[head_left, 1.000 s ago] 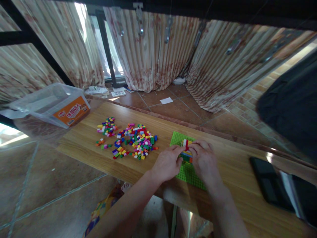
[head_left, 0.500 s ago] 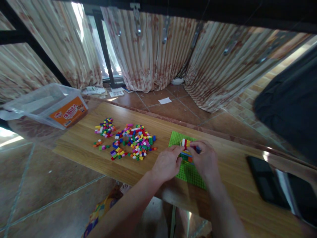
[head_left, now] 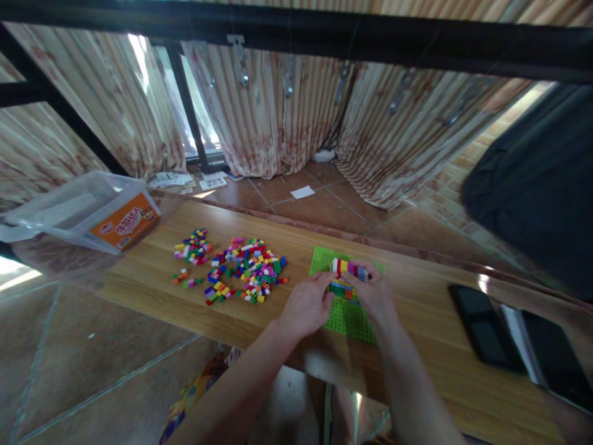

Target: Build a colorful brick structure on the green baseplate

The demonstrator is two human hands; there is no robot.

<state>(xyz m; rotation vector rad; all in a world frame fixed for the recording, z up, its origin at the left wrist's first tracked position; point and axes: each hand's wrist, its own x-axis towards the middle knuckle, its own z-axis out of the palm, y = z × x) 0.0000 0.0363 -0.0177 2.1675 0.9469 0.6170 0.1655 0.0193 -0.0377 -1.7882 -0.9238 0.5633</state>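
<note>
A small block of stacked toy bricks (head_left: 341, 289), with white, red, yellow, pink, blue and green rows, stands on a green studded baseplate (head_left: 351, 322). My left hand (head_left: 306, 304) grips its left side, thumb and fingers bent against the bricks. From the right, my right hand (head_left: 374, 292) closes round the other side, fingertips on the upper rows. My fingers cover parts of both ends of the block, so any single loose brick between them cannot be made out.
Loose coloured bricks (head_left: 254, 269) lie in heaps left on the wooden table (head_left: 287, 238). A clear plastic bin (head_left: 83, 219) with an orange label stands beyond the table's left end. To the right lie a black tablet (head_left: 484, 327) and another dark flat device (head_left: 553, 355).
My head view has shifted slightly, so the scene sits a little differently. My right hand has moved a little over the block's right end, and pink bricks on top now show more.
</note>
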